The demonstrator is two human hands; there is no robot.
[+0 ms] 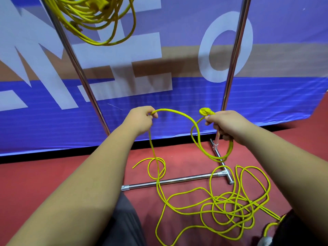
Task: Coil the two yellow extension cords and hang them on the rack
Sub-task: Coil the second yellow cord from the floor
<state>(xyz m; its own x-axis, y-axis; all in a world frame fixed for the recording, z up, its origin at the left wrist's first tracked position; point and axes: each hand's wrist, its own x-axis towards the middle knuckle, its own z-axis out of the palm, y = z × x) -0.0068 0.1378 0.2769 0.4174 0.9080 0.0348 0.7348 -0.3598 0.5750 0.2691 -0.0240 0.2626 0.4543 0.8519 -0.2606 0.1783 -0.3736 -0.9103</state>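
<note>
A coiled yellow extension cord (99,20) hangs from the top of the metal rack (74,55) at upper left. The second yellow cord (221,206) lies in loose tangled loops on the red floor at lower right. My right hand (223,123) grips that cord just below its yellow plug (205,111), and a small loop (211,150) hangs beneath the hand. My left hand (142,119) pinches the same cord about a forearm's length along. The stretch between my hands arches upward, and from the left hand the cord drops to the floor.
The rack's two chrome uprights (232,68) rise in front of a blue banner (177,103) with large white letters. Its base bars (170,181) lie on the floor under the cord. Dark trouser legs (122,221) show at the bottom.
</note>
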